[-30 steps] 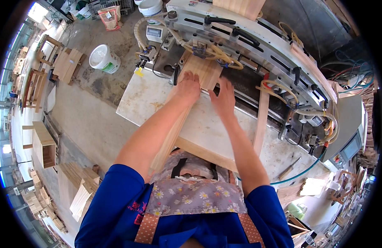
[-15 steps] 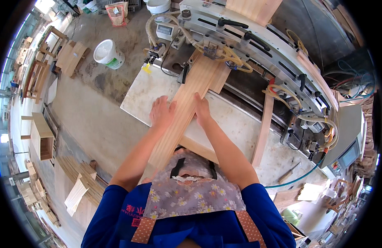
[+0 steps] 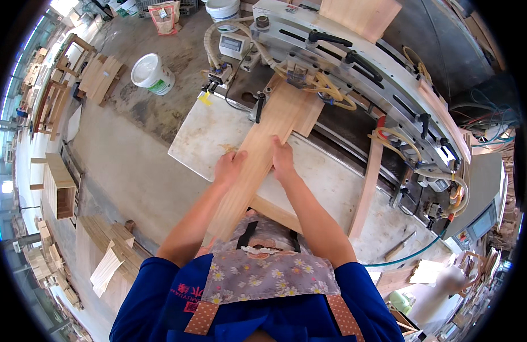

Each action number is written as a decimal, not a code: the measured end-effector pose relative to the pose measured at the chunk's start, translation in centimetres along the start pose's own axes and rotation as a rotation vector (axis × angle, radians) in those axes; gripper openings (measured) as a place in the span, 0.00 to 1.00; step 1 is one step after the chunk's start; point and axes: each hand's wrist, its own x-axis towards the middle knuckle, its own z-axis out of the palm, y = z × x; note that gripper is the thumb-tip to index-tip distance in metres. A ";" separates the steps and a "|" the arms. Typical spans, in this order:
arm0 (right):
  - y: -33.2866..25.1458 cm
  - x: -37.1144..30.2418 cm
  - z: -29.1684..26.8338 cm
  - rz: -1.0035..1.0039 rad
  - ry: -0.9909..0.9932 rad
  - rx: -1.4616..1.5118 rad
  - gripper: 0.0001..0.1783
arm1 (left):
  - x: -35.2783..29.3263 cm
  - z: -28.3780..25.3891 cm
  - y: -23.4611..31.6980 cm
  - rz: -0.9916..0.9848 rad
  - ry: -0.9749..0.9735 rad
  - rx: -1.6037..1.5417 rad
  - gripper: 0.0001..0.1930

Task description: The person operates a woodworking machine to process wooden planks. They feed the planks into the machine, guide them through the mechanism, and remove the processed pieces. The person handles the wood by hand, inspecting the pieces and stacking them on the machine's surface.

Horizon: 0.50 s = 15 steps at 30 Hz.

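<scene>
A long pale wooden board slants away from my body across a white worktable, its far end under the clamp machine's hoses and fittings. My left hand grips the board's left edge, thumb on top and fingers curled at the side. On the opposite edge, my right hand holds it with the thumb lying on the upper face and the fingers partly hidden below. Another short wooden piece lies against the board's right side, near the machine.
The machine's metal beam with black lever handles runs across the far side. A black upright clamp stands left of the board. Wooden strips and a chisel-like tool lie to the right. A white bucket stands on the floor.
My left hand has gone from spread fingers to a curled grip on the board's edge, slightly closer to me. The right hand stays on its edge. The whole view has shifted a little.
</scene>
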 end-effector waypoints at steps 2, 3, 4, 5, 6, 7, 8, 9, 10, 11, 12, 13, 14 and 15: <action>-0.2 -0.4 0.2 0.022 0.019 0.010 0.26 | 0.7 0.1 -0.6 0.011 -0.044 -0.069 0.24; -0.7 -0.7 0.4 0.031 0.024 0.027 0.26 | 1.6 -0.1 -1.1 0.078 0.002 -0.085 0.23; -1.1 -1.0 0.7 0.040 0.030 0.045 0.26 | 3.1 -0.2 -1.7 0.146 0.046 -0.100 0.22; -1.2 -1.0 0.7 0.040 0.038 0.059 0.26 | 4.7 -0.4 -1.6 0.218 0.083 -0.117 0.21; -1.4 -1.1 0.7 0.041 0.048 0.076 0.26 | 6.8 -2.0 -0.7 0.104 -0.026 -0.344 0.20; -1.4 -1.1 0.6 0.043 0.063 0.091 0.26 | 9.3 -3.7 0.5 -0.013 -0.142 -0.571 0.19; -1.3 -1.2 0.7 0.030 0.064 0.101 0.25 | 11.1 -4.6 1.6 -0.071 -0.045 -0.791 0.18; -1.1 -1.2 0.6 0.016 0.070 0.112 0.25 | 12.7 -5.1 2.6 -0.131 0.050 -1.010 0.18; -1.1 -1.2 0.6 0.002 0.076 0.123 0.25 | 14.1 -5.7 3.1 -0.146 0.043 -1.114 0.17; -1.2 -1.2 0.7 0.013 0.066 0.093 0.25 | 15.4 -6.2 3.5 -0.161 0.035 -1.221 0.17; -1.4 -1.3 0.6 0.025 0.063 0.065 0.25 | 16.3 -6.5 3.7 -0.177 0.022 -1.324 0.17; -1.6 -1.3 0.5 0.037 0.058 0.037 0.25 | 16.9 -6.6 3.8 -0.181 0.039 -1.351 0.17; -1.3 -1.1 0.4 0.025 0.048 0.055 0.25 | 17.4 -6.5 3.7 -0.187 0.057 -1.371 0.16; -1.0 -0.9 0.3 0.013 0.037 0.072 0.26 | 17.7 -6.4 3.6 -0.193 0.077 -1.392 0.16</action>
